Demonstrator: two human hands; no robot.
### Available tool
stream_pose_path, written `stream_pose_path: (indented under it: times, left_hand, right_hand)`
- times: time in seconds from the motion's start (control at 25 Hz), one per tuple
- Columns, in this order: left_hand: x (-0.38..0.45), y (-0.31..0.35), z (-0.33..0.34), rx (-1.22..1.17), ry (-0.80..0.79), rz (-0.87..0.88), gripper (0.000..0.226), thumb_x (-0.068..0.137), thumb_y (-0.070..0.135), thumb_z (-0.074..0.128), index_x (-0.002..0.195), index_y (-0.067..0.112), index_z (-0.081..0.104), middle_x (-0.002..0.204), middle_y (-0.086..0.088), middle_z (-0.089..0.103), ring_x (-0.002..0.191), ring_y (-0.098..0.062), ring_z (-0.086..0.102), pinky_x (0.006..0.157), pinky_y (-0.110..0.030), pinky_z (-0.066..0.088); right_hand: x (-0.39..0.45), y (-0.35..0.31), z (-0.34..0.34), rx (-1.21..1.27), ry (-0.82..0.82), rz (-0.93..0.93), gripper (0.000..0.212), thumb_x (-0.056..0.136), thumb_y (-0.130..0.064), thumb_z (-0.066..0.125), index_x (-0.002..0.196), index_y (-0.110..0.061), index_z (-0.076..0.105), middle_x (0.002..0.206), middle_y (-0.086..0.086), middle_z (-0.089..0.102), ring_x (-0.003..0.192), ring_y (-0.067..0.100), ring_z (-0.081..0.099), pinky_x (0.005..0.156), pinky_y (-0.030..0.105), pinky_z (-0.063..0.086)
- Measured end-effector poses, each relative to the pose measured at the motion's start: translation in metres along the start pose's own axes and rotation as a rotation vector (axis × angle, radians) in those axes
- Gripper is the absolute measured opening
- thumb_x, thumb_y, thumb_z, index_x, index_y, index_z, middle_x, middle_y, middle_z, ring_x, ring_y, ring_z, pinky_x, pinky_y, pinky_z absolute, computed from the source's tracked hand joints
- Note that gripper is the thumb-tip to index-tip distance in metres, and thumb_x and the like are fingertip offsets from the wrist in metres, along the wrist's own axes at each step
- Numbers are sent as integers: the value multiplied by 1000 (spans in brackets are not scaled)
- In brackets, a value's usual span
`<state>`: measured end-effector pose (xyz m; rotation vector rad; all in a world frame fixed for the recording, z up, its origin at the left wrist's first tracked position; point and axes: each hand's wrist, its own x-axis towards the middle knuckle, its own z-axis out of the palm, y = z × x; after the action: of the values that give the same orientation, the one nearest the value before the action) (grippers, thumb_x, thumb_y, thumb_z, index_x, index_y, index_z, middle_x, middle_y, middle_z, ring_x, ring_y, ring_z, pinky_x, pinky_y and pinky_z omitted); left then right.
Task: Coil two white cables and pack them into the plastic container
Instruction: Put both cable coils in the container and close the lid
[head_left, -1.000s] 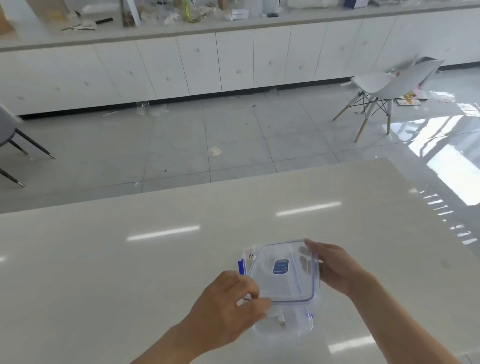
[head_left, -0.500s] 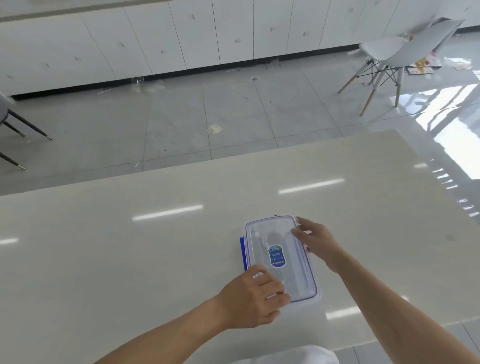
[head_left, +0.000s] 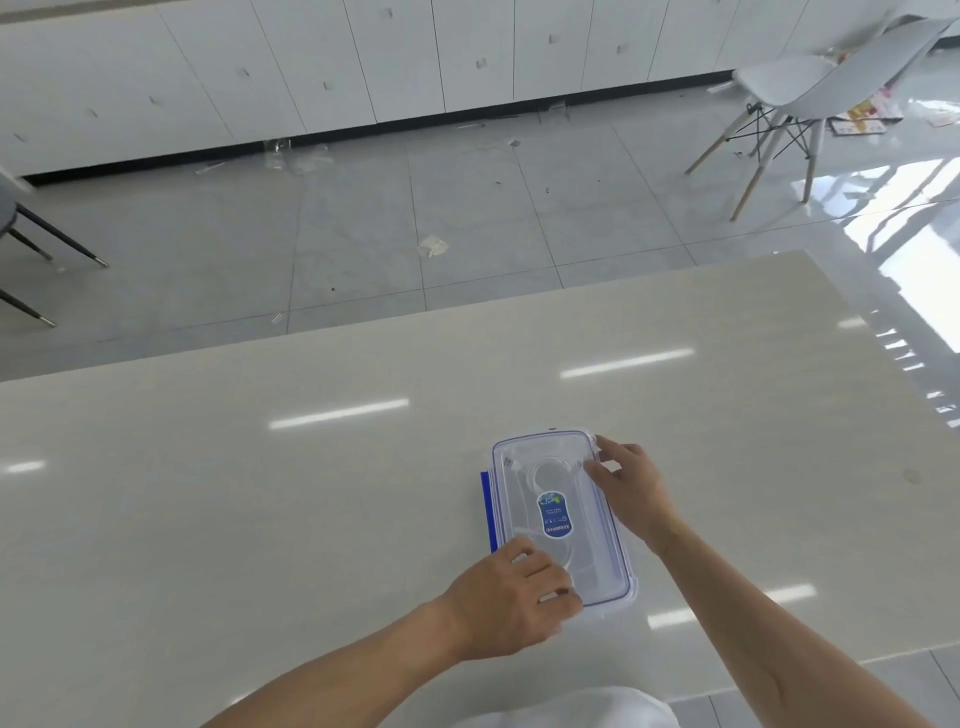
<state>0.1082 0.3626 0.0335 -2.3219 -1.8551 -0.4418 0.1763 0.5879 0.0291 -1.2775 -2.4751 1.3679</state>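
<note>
A clear plastic container (head_left: 602, 566) with a blue-rimmed lid and a blue label lies flat on the pale table (head_left: 311, 493). Coiled white cables (head_left: 545, 475) show faintly through the lid. My left hand (head_left: 511, 597) presses on the lid's near left corner, fingers curled over the edge. My right hand (head_left: 631, 488) rests on the far right edge of the lid, fingertips on the rim. A blue latch flap (head_left: 485, 509) sticks out on the container's left side.
The table's far edge runs across the middle of the view, with tiled floor beyond. A white chair (head_left: 810, 93) stands at the far right, dark chair legs (head_left: 36, 244) at the far left. White cabinets line the back wall.
The lid, held tilted above the container a second ago, now lies flat on it. Both hands have come down onto the lid, and the view has tipped lower.
</note>
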Motion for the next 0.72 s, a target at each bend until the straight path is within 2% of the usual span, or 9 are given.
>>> stream_pose_path:
  times: [0.08,0.16,0.24,0.32,0.4,0.44,0.52,0.64,0.72]
  left_hand:
    - [0,-2,0,-14,1,-14,19,96,36,55,102,24,69,96,3,67,87,-17,60,88,-34,51]
    - [0,-8,-2,-95,50,-97,22,93,39,60,101,22,71,99,0,69,91,-20,61,89,-34,48]
    - [5,-22,-9,-148,89,-283,30,90,43,64,106,19,72,107,-3,69,100,-23,62,91,-36,48]
    - [16,-41,-15,-123,10,-524,51,87,54,61,121,17,66,127,-9,63,122,-27,55,100,-44,47]
    - [24,-50,-15,-113,-198,-692,78,87,70,45,144,17,45,156,-13,37,147,-32,29,117,-50,30]
    - [25,-51,-11,-107,-287,-729,88,87,77,34,153,19,30,165,-12,19,153,-31,11,123,-51,18]
    - [19,-48,2,-90,-366,-752,97,85,85,18,158,23,6,168,-7,-10,154,-27,-13,124,-51,2]
    - [11,-43,15,-91,-423,-769,95,84,86,12,157,28,-10,163,-1,-29,151,-25,-26,123,-53,-3]
    - [10,-44,19,-100,-428,-772,94,85,85,14,156,30,-12,161,1,-31,150,-24,-27,123,-54,-2]
  right_hand:
    - [-3,-3,0,3,8,11,43,96,-29,59,138,-19,56,124,7,59,84,22,65,89,35,51]
    - [-9,-6,2,-33,33,20,48,97,-34,57,143,-21,49,131,5,56,93,21,64,88,35,50]
    - [-22,-8,2,-175,126,-71,54,97,-40,54,146,-21,42,139,3,50,115,24,57,93,39,49]
    - [-40,-8,3,-353,197,-286,58,97,-44,50,148,-18,41,146,3,48,130,27,47,99,42,46]
    - [-55,-2,6,-490,166,-426,65,97,-50,40,152,-15,35,156,5,39,144,28,34,110,42,38]
    - [-60,2,9,-534,129,-446,68,98,-51,35,154,-14,30,162,6,30,150,28,24,116,42,31]
    - [-68,8,17,-590,68,-436,70,99,-53,28,157,-16,16,166,3,10,154,25,6,123,42,17]
    - [-74,16,24,-619,16,-400,70,100,-55,24,158,-18,8,166,-1,-1,154,22,-3,123,41,7]
    - [-75,17,26,-607,-6,-375,71,100,-56,18,158,-18,5,166,-3,-4,154,19,-7,124,40,8]
